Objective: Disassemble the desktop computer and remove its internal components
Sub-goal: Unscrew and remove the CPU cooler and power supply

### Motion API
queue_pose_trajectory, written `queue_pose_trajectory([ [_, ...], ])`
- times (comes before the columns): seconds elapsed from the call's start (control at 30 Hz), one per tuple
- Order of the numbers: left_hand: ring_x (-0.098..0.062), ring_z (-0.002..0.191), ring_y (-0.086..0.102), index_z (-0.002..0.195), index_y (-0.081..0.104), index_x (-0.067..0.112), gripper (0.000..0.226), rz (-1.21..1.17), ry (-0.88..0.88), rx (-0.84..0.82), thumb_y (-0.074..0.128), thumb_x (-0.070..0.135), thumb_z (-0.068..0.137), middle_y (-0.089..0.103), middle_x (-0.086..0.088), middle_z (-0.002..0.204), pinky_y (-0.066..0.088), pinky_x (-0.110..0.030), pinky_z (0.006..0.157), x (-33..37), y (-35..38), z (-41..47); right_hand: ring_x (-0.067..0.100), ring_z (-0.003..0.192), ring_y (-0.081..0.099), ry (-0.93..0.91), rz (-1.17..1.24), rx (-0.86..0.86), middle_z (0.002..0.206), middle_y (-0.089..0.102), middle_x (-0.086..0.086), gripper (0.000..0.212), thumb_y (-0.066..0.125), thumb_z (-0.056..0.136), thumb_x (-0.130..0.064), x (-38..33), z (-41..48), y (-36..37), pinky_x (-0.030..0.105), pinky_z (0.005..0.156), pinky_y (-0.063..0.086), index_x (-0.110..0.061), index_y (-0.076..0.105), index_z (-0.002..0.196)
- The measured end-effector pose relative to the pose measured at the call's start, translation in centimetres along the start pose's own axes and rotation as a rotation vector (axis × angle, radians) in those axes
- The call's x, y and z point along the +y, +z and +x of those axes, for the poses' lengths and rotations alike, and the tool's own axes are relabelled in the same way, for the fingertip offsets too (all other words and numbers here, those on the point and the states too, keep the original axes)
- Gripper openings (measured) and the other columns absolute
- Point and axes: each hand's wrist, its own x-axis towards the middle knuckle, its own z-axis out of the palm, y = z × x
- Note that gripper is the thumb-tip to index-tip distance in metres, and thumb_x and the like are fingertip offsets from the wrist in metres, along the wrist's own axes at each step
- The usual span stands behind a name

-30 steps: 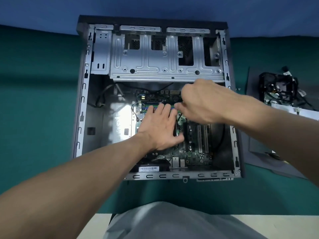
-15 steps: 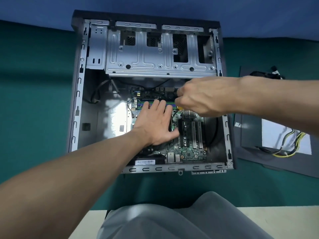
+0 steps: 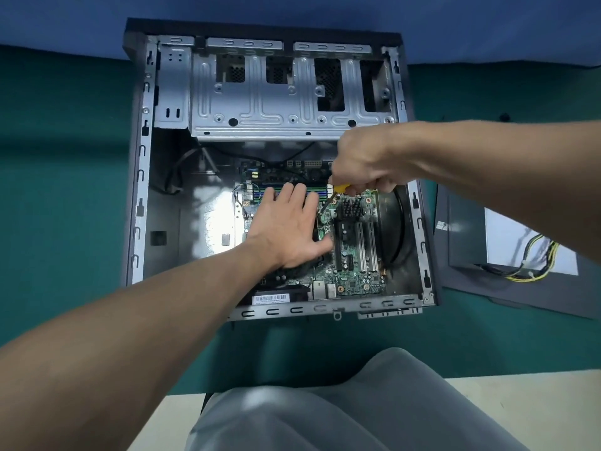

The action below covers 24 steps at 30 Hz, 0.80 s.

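My left hand (image 3: pixel 286 229) lies flat, fingers straight and slightly spread, pressing on the middle of the motherboard (image 3: pixel 357 275), with the open computer case (image 3: pixel 140 190) lying on its side around it. My right hand (image 3: pixel 364 164) is curled round the yellow screwdriver (image 3: pixel 338 189) over the motherboard's far edge, shaft slanting down to the motherboard's centre beside my left fingertips. This is probably screw removal: seat the tip square, push down while turning, hold the motherboard steady, don't slip onto the traces; the screw is too small to make out.
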Motion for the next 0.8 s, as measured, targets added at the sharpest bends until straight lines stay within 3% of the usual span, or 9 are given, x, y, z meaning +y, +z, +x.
queue_pose_trajectory([
  [0.1, -0.026, 0.096, 0.039, 0.11, 0.043, 0.012, 0.075, 0.003, 0.002, 0.0, 0.017, 0.073, 0.076, 0.045, -0.01, 0.107, 0.033, -0.046, 0.081, 0.1, 0.0, 0.0, 0.015, 0.048, 0.045, -0.165, -0.367, 0.135, 0.065, 0.051, 0.008, 0.033, 0.046, 0.097, -0.016, -0.8, -0.7, 0.5, 0.02, 0.036, 0.033, -0.007, 0.045, 0.065],
  [0.2, -0.027, 0.101, 0.041, 0.113, 0.044, 0.011, 0.078, 0.015, -0.003, -0.01, 0.018, 0.073, 0.075, 0.047, -0.012, 0.112, 0.033, -0.047, 0.084, 0.1, 0.1, 0.3, 0.015, 0.049, 0.042, -0.363, -0.597, 0.168, 0.059, 0.044, 0.005, 0.034, 0.047, 0.094, -0.011, -0.7, -1.6, 0.9, 0.025, 0.04, 0.03, -0.012, 0.04, 0.061],
  [0.3, -0.029, 0.11, 0.042, 0.119, 0.046, 0.01, 0.085, 0.017, -0.007, -0.043, 0.017, 0.075, 0.072, 0.048, -0.014, 0.121, 0.033, -0.048, 0.089, 0.0, 0.1, 0.4, 0.01, 0.043, 0.035, -0.498, -0.796, 0.184, 0.055, 0.037, 0.001, 0.041, 0.043, 0.098, -0.015, -0.6, -2.2, 0.6, 0.021, 0.037, 0.026, -0.012, 0.028, 0.06],
  [0.37, -0.028, 0.105, 0.042, 0.116, 0.045, 0.011, 0.081, 0.0, 0.002, -0.018, 0.018, 0.074, 0.073, 0.048, -0.012, 0.116, 0.033, -0.048, 0.087, 0.0, 0.1, 0.2, 0.01, 0.043, 0.038, -0.51, -0.769, 0.141, 0.054, 0.039, 0.002, 0.04, 0.047, 0.094, -0.013, -0.5, -2.0, 0.4, 0.02, 0.035, 0.024, -0.013, 0.033, 0.058],
  [0.43, -0.027, 0.098, 0.041, 0.112, 0.043, 0.012, 0.075, -0.004, 0.004, 0.006, 0.018, 0.073, 0.075, 0.046, -0.011, 0.108, 0.033, -0.046, 0.082, 0.0, 0.1, 0.1, 0.014, 0.044, 0.044, -0.44, -0.587, 0.125, 0.05, 0.045, 0.003, 0.037, 0.055, 0.091, -0.018, -0.5, -1.3, 0.5, 0.021, 0.037, 0.029, -0.013, 0.044, 0.056],
  [0.5, -0.026, 0.095, 0.04, 0.113, 0.042, 0.011, 0.075, 0.0, 0.004, 0.017, 0.018, 0.072, 0.076, 0.045, -0.01, 0.105, 0.032, -0.045, 0.079, 0.0, 0.1, 0.0, 0.014, 0.04, 0.045, -0.183, -0.25, 0.093, 0.05, 0.054, 0.005, 0.033, 0.052, 0.093, -0.022, -0.4, -0.2, 0.5, 0.018, 0.038, 0.033, -0.005, 0.055, 0.065],
  [0.6, -0.026, 0.095, 0.041, 0.107, 0.043, 0.012, 0.072, -0.007, 0.001, 0.033, 0.02, 0.073, 0.076, 0.047, -0.01, 0.105, 0.032, -0.045, 0.079, 0.0, 0.2, 0.0, 0.008, 0.039, 0.025, 0.202, 0.205, -0.121, 0.072, 0.061, 0.011, 0.02, 0.036, 0.1, -0.013, -0.1, 0.5, 0.7, 0.018, 0.034, 0.022, -0.001, 0.052, 0.102],
  [0.7, -0.026, 0.094, 0.041, 0.106, 0.043, 0.012, 0.072, -0.003, -0.005, 0.036, 0.02, 0.073, 0.076, 0.046, -0.01, 0.104, 0.031, -0.045, 0.079, 0.0, 0.2, 0.0, 0.009, 0.044, 0.027, 0.21, 0.158, -0.152, 0.09, 0.062, 0.013, 0.025, 0.034, 0.102, -0.011, -0.1, 0.9, 1.1, 0.023, 0.039, 0.024, 0.0, 0.047, 0.121],
  [0.8, -0.026, 0.094, 0.041, 0.106, 0.044, 0.012, 0.072, -0.005, 0.003, 0.029, 0.019, 0.073, 0.076, 0.046, -0.01, 0.104, 0.033, -0.045, 0.079, 0.0, 0.3, 0.1, 0.014, 0.051, 0.043, 0.01, -0.274, 0.009, 0.079, 0.058, 0.009, 0.02, 0.04, 0.099, -0.01, -0.5, 0.3, 1.6, 0.028, 0.04, 0.038, -0.002, 0.058, 0.096],
])
